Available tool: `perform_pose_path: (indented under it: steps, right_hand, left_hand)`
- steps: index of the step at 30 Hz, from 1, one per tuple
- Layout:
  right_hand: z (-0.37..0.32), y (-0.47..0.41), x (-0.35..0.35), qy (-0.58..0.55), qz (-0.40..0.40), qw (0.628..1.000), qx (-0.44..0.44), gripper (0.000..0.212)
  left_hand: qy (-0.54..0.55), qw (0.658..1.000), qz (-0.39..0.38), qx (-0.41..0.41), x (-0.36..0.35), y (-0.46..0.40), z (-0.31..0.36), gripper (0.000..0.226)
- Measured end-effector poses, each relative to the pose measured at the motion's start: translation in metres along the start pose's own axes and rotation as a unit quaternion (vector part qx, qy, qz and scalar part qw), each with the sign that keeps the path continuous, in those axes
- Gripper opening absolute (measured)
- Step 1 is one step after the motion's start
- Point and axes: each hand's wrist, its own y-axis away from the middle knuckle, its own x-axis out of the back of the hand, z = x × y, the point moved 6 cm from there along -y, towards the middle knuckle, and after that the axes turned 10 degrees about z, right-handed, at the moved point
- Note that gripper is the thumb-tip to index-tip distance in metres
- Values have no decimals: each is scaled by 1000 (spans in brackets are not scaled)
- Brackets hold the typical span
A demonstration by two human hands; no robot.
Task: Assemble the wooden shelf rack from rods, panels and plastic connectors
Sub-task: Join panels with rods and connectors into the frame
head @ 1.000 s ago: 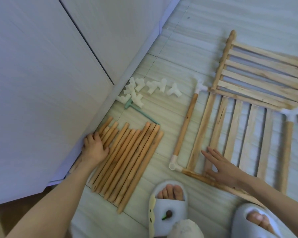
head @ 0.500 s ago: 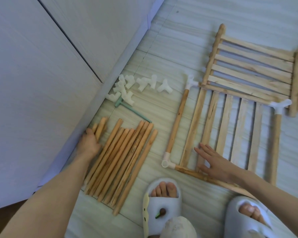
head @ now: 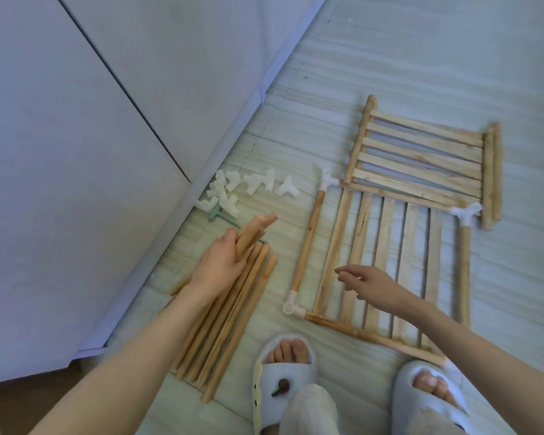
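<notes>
Gripped in the left hand [head: 222, 265] are a few wooden rods [head: 255, 229], lifted off the floor with their blurred tips pointing toward one o'clock; the exact count is hard to tell. The fingers are curled around the bundle from the left. Beneath that hand, the remaining loose rods [head: 233, 321] lie side by side on the pale floor [head: 390, 73], running from seven o'clock to one o'clock, close to a white cabinet [head: 76, 152] that fills the left of the view.

At eleven o'clock from the left hand, a cluster of white plastic connectors [head: 252, 185] sits near the cabinet base, with a small green T-shaped tool [head: 219, 215] just beside them, partly hidden behind the raised rods.

Toward the centre, one rod [head: 307, 243] lies on the floor with a white connector on each end; the lower corner connector [head: 292, 306] joins it to a bottom rod running toward four o'clock.

To the right, a slatted wooden panel [head: 387, 255] lies flat inside this partial frame. The right hand [head: 371, 285] hovers over its lower left part, fingers loosely bent and holding nothing, fingertips pointing toward nine o'clock.

At twelve o'clock from that panel, a second slatted panel [head: 421, 164] lies with its slats running across. Another white connector [head: 465, 213] caps a rod on the right edge of the frame.

At the bottom, two feet in pale slippers [head: 283, 375] stand on the floor.
</notes>
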Motion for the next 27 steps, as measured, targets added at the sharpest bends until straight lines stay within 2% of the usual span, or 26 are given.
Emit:
perform_pose_path:
  steps: [4,8,11,13,15,18,21,25,27]
  right_hand:
    - [-33,31,32,-219,59,974,18,31]
    - [-52,70,72,-342,129,927,86,20]
    - [-55,98,101,-303,222,915,147,14]
    - [-54,114,114,-271,265,907,182,13]
    - [-44,129,130,-269,311,890,197,13]
    - [-5,152,161,-276,412,856,146,13]
    - [50,175,178,-187,490,850,54,12]
    - [104,212,176,-118,531,839,-6,18]
    - [120,226,169,-107,539,836,-12,20]
  left_hand:
    - [88,987,-103,-81,-9,20,92,32]
    - [166,969,-131,-126,-4,44,165,40]
    - [187,964,-119,-146,6,53,198,46]
    - [206,962,-79,-162,14,57,211,40]
    - [269,951,-35,-149,21,60,215,35]
    - [361,927,41,-91,30,59,203,21]
    - [415,904,90,-55,30,59,191,17]
    - [501,861,91,0,17,67,184,17]
    - [513,854,88,0,12,72,186,19]
